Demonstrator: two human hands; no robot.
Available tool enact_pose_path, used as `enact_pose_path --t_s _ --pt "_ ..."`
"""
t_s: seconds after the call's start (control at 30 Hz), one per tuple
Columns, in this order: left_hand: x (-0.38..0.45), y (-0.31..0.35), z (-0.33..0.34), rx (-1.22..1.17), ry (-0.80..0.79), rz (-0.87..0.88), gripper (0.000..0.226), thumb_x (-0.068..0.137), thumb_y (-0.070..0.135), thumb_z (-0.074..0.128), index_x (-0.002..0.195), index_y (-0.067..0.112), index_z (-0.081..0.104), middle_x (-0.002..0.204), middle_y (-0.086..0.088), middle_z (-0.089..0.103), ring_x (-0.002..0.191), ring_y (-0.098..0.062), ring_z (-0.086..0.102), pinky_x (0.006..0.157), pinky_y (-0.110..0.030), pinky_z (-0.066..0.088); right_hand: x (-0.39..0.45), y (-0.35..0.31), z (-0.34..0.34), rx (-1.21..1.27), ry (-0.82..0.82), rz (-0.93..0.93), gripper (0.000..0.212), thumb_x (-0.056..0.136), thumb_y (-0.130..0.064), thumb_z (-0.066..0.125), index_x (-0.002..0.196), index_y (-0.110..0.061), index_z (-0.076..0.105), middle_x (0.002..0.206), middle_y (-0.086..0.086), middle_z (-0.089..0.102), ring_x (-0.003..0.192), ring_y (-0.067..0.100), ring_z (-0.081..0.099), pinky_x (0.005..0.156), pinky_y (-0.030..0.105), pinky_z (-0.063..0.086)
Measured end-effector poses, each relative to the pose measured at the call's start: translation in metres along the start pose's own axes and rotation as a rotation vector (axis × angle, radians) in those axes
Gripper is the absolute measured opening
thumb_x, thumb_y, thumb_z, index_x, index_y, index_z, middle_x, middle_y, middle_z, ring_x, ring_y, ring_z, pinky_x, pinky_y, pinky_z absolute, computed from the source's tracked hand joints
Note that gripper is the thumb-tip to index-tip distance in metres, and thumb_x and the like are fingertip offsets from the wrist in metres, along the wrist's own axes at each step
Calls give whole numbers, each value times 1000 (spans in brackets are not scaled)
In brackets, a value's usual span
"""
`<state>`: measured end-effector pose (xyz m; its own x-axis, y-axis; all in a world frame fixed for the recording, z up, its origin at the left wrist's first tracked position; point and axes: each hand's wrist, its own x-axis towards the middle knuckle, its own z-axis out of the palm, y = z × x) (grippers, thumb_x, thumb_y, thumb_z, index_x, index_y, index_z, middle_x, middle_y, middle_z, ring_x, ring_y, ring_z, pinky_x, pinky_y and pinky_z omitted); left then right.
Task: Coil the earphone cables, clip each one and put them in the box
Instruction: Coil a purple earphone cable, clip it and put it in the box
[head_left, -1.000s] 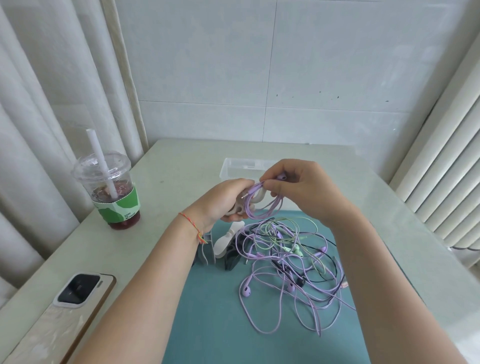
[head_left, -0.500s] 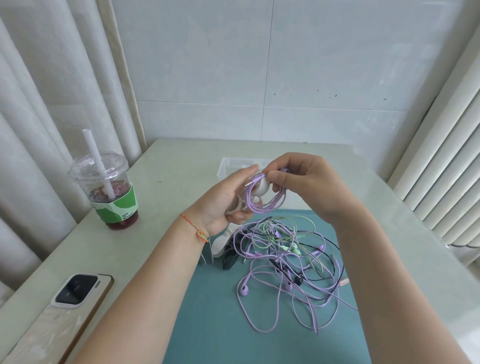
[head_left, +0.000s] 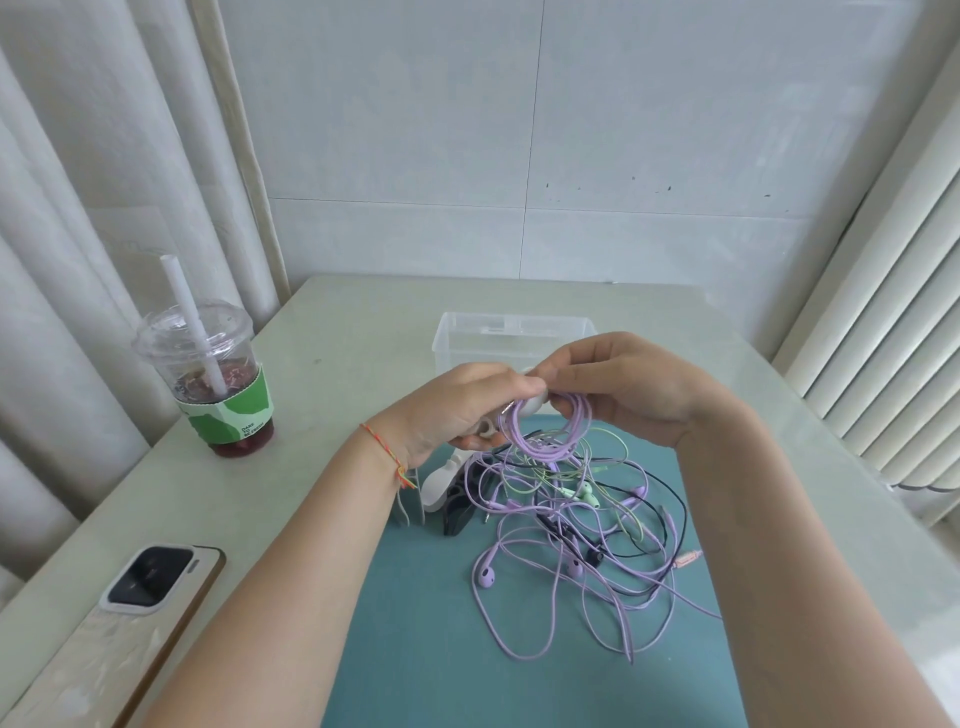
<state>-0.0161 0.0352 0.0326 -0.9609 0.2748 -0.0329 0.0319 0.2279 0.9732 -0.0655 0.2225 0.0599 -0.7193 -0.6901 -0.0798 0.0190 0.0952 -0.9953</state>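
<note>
Above the table, my left hand (head_left: 457, 410) grips a white clip (head_left: 532, 405) whose jaws sit at a coiled purple earphone cable (head_left: 550, 431). My right hand (head_left: 623, 389) pinches the top of that coil beside the clip. Below the hands, a tangle of purple, green and black earphone cables (head_left: 582, 530) lies on a teal mat (head_left: 415, 623). More clips, white (head_left: 439, 483) and dark (head_left: 460, 512), lie at the tangle's left edge. A clear plastic box (head_left: 514, 338) stands open just behind my hands.
A lidded drink cup (head_left: 218, 379) with a straw stands at the left on the pale table (head_left: 337, 332). A phone (head_left: 150, 577) lies camera up near the front left. Curtains hang at the left, a radiator runs along the right.
Both hands have come down a little toward the tangle, still holding the purple coil and the white clip together. The view has tilted slightly, so the box shows more.
</note>
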Motion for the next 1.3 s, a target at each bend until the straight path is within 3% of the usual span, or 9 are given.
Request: enact_pose_path --t_s 0.23,0.33,0.47,0.63,0.77,0.93,1.13,1.2,1.3 --pt "5 -7 -1 -136 50 47 30 68 40 62 84 16 51 69 -9 47 53 -17 40 43 -20 27 6 10 -4 224 15 -11 17 79 -8 60 88 1 71 72 7 70 54 8 58 57 17 52" --pt "5 -4 0 -258 98 87 10 76 30 59 81 21 60 65 -1 50 64 -18 41 48 -23 17 12 14 2 279 28 -51 19 81 -6 56 92 5 68 71 6 69 55 9 59 57 17 51" --pt "1 1 1 -267 90 61 38 95 36 46 71 31 75 67 1 46 66 -14 34 62 -37 8 16 17 13 244 36 -105 13 88 -2 52 89 5 63 67 4 69 57 10 62 57 19 51" --pt "7 -5 -2 -406 -66 79 48 97 44 42 125 13 64 70 -4 42 63 -19 16 48 -31 8 18 17 18 246 94 -157 11 82 -6 61 88 2 65 70 7 69 57 13 63 57 19 50" --pt "8 -7 0 -561 -138 44 43 98 37 39 130 19 61 69 2 54 53 -8 30 46 -26 9 22 20 16 292 147 -171 12 82 -5 62 92 1 59 76 14 65 56 17 60 58 22 51" --pt "18 -12 4 -667 50 21 32 98 35 46 115 11 59 79 -2 49 54 -8 41 41 -19 26 22 20 11 296 192 -174 17 94 -7 53 97 5 64 81 13 65 65 16 61 67 25 52" --pt "24 -16 11 -681 330 1 30 98 33 54 111 6 60 82 -3 67 68 -13 64 70 -33 47 28 21 20 136 345 -223 15 91 -3 61 96 10 67 75 9 61 65 14 54 70 26 48" --pt "25 -17 14 -652 369 -35 51 87 39 66 120 1 59 103 -13 66 89 -22 64 67 -32 51 30 22 22 83 390 -213 20 92 -13 62 92 5 70 79 14 64 69 18 54 74 32 46" --pt "24 -17 18 -583 398 -75 36 86 40 67 110 14 60 88 -4 65 76 -15 59 55 -24 47 32 22 22 33 455 -175 33 97 -27 55 89 0 72 81 17 65 71 21 53 77 38 44"
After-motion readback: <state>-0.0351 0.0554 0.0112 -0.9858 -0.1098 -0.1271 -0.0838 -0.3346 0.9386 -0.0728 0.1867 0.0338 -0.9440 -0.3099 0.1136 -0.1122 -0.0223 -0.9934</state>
